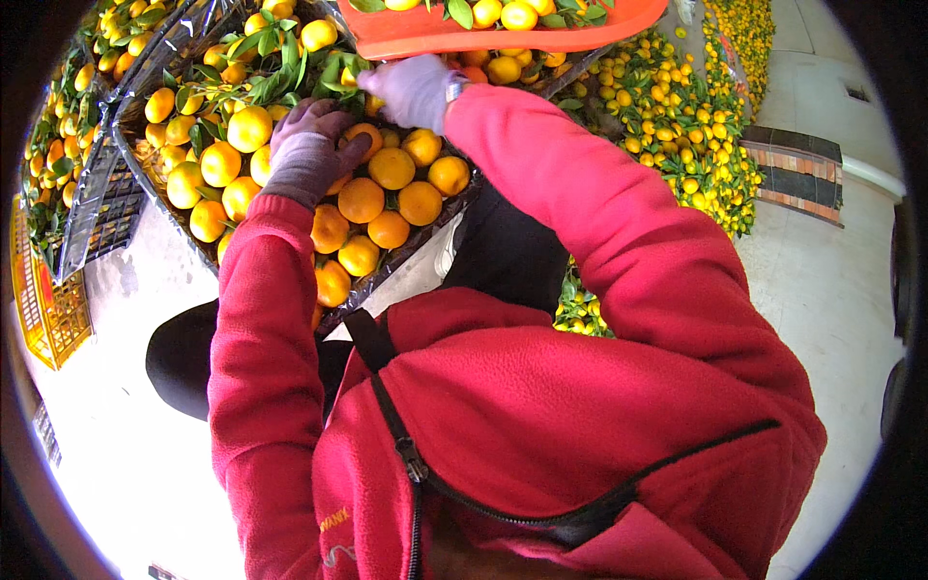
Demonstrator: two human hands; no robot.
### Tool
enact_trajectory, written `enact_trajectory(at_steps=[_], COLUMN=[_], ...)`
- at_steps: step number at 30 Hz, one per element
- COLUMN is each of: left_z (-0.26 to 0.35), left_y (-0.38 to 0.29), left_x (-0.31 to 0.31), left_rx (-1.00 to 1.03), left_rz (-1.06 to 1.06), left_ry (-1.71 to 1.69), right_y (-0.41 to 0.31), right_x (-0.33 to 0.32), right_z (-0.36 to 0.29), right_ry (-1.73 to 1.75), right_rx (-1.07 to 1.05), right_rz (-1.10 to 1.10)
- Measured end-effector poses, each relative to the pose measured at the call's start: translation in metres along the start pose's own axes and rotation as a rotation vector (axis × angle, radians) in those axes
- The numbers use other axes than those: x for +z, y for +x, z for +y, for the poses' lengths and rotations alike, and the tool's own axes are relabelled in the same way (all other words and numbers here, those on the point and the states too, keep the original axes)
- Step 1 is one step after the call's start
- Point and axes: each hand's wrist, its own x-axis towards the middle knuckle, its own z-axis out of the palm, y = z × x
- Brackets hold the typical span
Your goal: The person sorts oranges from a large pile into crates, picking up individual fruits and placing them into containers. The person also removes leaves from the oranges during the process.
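A crate lined with dark plastic (pixel 168 210) holds many orange citrus fruits (pixel 391 168), some with green leaves (pixel 272 76). My left hand (pixel 310 148), in a greyish-purple glove, rests on the fruit near the crate's middle, with an orange fruit beside its thumb. Just to its right and farther up, my right hand (pixel 415 90), gloved too, reaches down at a leafy fruit (pixel 349 76). The fingertips of both hands are partly hidden among leaves and fruit, so whether either grips something is unclear.
An orange-red plastic tub (pixel 500 38) with leafy fruit sits over the crate's far side. More fruit-filled crates (pixel 90 196) stand at left, near a yellow plastic crate (pixel 61 319). Heaps of small leafy citrus (pixel 674 123) lie at right, beside a brick-patterned object (pixel 797 174).
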Motion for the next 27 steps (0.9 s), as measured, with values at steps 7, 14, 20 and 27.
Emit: enact_trajectory(at_steps=[7, 14, 20, 27], left_z=[0.001, 0.002, 0.003, -0.003], left_y=[0.000, 0.000, -0.002, 0.002], left_x=[0.004, 0.002, 0.007, 0.012], left_rx=[-0.011, 0.039, 0.001, 0.014], left_rz=[0.000, 0.040, 0.048, 0.086], left_ry=[0.031, -0.062, -0.050, -0.077], right_y=[-0.012, 0.074, 0.106, 0.052], right_x=[0.015, 0.063, 0.094, 0.012], right_z=[-0.013, -0.029, -0.026, -0.043], right_ry=[-0.172, -0.209, -0.332, -0.091], right_rx=[0.103, 0.088, 0.013, 0.084], right_rz=[0.161, 0.222, 0.082, -0.003])
